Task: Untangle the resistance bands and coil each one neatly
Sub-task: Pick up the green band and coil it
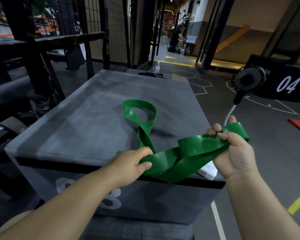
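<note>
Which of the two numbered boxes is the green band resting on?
The big grey box in front: the far loop of the green band lies on its top. The black box marked 04 stands apart at the right.

On the surface (93, 118), at its middle, the looped end of the band (189, 153); from there toward the near edge, up into the left hand (128, 163), then rightward into the right hand (237, 156) off the near right corner. Beyond the right hand, a fan (248, 78). Right of the fan, on the floor (260, 161), a box (287, 84). Past the surface's far edge, a bottle (157, 67). Left of the surface, a rack (31, 58).
</note>
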Available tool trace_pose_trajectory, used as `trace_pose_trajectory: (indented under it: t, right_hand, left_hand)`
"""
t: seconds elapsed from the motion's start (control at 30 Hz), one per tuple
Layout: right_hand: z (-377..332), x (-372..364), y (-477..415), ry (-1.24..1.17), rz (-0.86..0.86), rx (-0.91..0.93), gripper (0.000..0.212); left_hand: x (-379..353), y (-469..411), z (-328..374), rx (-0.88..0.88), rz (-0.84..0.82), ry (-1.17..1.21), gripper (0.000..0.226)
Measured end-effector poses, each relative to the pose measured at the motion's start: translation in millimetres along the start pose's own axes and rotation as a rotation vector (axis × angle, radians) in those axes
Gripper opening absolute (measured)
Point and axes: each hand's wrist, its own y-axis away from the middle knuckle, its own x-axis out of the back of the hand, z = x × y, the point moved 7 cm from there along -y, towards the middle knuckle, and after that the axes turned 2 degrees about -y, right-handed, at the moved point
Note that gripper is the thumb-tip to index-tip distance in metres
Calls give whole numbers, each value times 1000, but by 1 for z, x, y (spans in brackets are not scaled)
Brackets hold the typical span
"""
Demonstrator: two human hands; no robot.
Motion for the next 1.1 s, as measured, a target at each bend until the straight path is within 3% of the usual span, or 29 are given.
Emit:
trace_pose_trajectory:
  t: [0.23, 0.3, 0.43, 0.67, 0.8, 1.0, 1.1]
  right_hand:
    - [23, -15, 11, 257, -148, -71, 93]
    - [36, -22, 18, 326, -221, -112, 95]
    - [50, -31, 26, 421, -312, -147, 88]
    - [40, -32, 25, 435, -311, -135, 79]
    - [42, -37, 31, 478, -359, -159, 70]
    - [72, -41, 44, 508, -440, -282, 54]
    - [76, -40, 46, 510, -461, -309, 49]
  left_hand:
    - [9, 5, 24, -144, 138, 326, 29]
    - [7, 4, 27, -165, 88, 483, 30]
    - [-7, 2, 32, -219, -103, 620, 40]
    - [13, 3, 34, -288, 155, 295, 36]
    - [20, 0, 35, -349, 237, 459, 36]
    - [14, -10, 24, -197, 165, 928, 51]
    - [11, -10, 21, -169, 147, 1029, 55]
